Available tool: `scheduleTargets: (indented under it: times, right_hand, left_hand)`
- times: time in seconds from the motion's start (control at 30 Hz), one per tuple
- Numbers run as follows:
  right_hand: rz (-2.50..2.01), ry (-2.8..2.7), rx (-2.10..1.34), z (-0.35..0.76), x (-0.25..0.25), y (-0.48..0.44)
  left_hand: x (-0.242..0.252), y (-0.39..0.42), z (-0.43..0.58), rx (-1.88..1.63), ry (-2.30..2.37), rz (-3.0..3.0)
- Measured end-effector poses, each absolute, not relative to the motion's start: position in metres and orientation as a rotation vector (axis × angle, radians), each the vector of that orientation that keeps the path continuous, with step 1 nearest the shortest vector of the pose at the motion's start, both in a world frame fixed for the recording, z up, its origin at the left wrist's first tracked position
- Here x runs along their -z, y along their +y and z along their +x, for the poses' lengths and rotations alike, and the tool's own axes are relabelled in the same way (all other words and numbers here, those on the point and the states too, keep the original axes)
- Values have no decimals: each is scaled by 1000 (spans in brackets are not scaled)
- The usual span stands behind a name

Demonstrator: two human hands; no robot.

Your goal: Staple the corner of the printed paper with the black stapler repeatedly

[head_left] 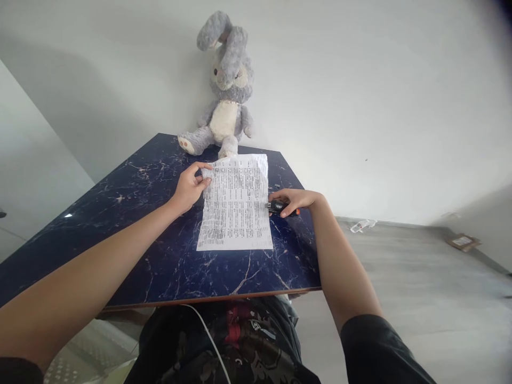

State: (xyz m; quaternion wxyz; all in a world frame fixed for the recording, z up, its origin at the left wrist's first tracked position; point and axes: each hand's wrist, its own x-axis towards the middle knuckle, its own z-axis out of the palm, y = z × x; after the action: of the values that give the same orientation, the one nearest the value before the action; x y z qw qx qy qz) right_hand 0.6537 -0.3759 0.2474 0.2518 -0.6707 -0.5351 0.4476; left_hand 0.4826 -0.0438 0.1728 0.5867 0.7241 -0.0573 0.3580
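Note:
A printed sheet of paper [240,205] lies over the dark blue marbled table [172,266], its upper left part lifted and curled. My left hand [192,186] grips that left edge between thumb and fingers. In my right hand [296,200] is a small black tool, perhaps a stapler [279,206], with an orange-red bit at its rear end. The tool's front end meets the right edge of the paper, about halfway down.
A grey plush rabbit [224,120] sits at the back of the table against the white wall, just behind the paper. A white cable [208,333] hangs over my lap. Clear plastic packaging [362,225] and a brown packet [463,241] lie on the floor at right.

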Motion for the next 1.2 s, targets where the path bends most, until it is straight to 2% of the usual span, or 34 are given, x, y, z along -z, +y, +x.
scheduleTargets:
  times: [1.2]
  right_hand:
    - [-1885, -1427, -1282, 647, -240, -362]
  left_hand:
    - [-185, -52, 475, -854, -182, 1693]
